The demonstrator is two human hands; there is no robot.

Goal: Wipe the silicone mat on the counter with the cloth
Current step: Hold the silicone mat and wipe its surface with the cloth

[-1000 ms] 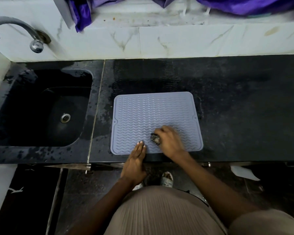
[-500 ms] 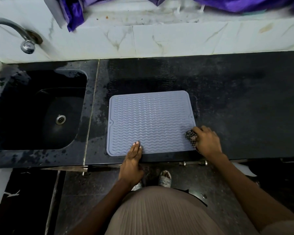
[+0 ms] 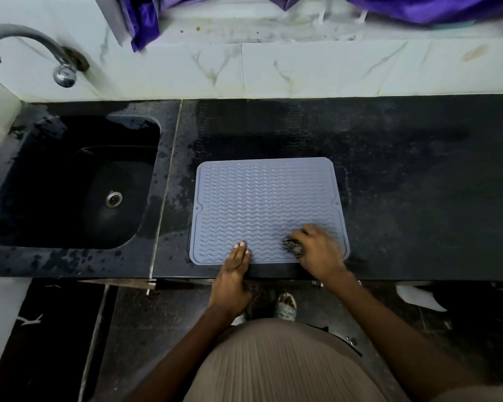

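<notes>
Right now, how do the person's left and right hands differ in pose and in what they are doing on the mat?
The left hand lies flat, fingers straight, pressing the silicone mat at its near edge; the right hand is curled round a dark cloth. The left looks sharp, the right blurred. Both are over the mat's near part.

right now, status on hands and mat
Left hand flat on the mat's near edge. Right hand grips cloth on silicone mat, near right corner. Nothing in the way.
</notes>
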